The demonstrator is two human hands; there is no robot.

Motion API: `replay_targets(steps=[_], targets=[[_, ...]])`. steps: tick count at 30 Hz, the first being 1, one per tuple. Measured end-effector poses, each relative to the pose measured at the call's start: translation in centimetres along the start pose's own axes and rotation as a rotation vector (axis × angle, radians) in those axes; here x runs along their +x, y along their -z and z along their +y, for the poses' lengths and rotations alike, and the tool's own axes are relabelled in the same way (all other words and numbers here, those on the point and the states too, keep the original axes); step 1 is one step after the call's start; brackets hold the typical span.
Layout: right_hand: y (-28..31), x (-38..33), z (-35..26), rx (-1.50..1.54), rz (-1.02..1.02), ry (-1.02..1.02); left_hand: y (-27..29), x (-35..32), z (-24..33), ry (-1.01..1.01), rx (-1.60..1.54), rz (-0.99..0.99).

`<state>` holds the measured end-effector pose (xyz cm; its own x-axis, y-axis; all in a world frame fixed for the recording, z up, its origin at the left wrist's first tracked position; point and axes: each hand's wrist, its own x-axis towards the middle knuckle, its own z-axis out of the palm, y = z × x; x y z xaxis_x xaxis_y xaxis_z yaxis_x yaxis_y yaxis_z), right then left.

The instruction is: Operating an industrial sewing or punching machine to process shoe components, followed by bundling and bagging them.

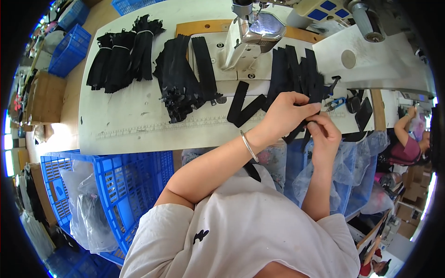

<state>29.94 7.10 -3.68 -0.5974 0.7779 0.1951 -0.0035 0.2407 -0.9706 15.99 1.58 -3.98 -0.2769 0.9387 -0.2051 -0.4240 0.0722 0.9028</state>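
Note:
My left hand [292, 109], with a bangle on its wrist, pinches a black zipper [316, 89] at the right part of the table. Close beside it, my right hand [326, 133] has its thumb and fingers closed on the same dark strip. Loose ends of black tape hang below the hands, and the fingers hide part of the work. Just behind my left hand lies a row of black zippers [279, 69]. A folded black strip [241, 104] rests to the left of that hand.
The sewing machine [252, 39] stands at the back middle. Tied zipper bundles [121, 60] and a loose pile [178, 78] lie on the left of the white table [125, 134]. Small blue-handled snips [336, 103] are at the right. Blue crates [125, 190] flank me; other people are at far right.

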Motion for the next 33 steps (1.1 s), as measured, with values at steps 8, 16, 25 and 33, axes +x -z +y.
replay_targets(steps=[8,16,25,33], targets=[[-1.6,1.1,-2.8,-0.346,-0.2,0.166,2.9,1.0,0.0,-0.467,0.348,0.474],[-1.9,6.3,-2.9,-1.028,-0.178,0.29,6.3,-8.0,-3.3,-0.646,1.367,0.397],[-3.5,10.4,-2.1,-1.013,-0.359,0.174,7.5,-10.4,-2.7,-0.667,1.383,0.476],[-1.8,10.8,-1.7,-1.261,-0.311,0.185,9.2,-11.5,-2.5,-0.804,1.339,0.466]])
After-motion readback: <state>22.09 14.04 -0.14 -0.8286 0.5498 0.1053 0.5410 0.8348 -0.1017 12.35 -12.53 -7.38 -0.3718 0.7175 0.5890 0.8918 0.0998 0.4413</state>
